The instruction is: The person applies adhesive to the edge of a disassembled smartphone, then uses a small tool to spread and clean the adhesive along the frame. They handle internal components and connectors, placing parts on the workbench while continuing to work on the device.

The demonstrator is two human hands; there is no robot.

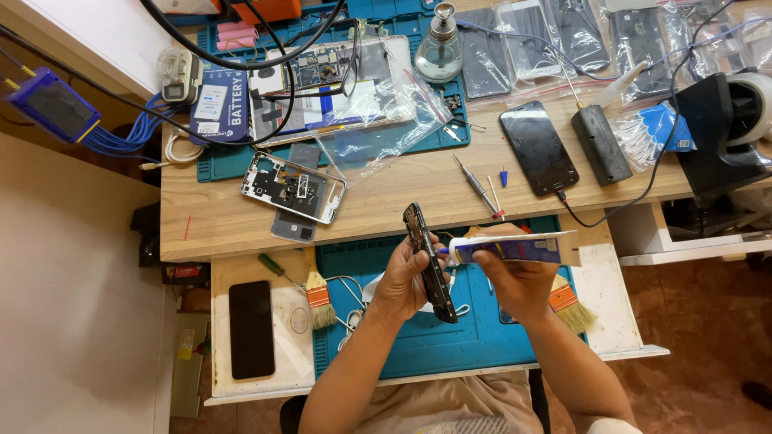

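Gripping a dark phone frame edge-up in the left hand over the blue mat, the right hand clasps a white glue tube with its nozzle at the frame's edge, so the next move likely needs a steady, thin bead.

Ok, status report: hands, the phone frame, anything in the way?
Left hand grips phone frame, edge up. Right hand holds glue tube, nozzle at frame edge. Brush beneath right hand; nothing between.
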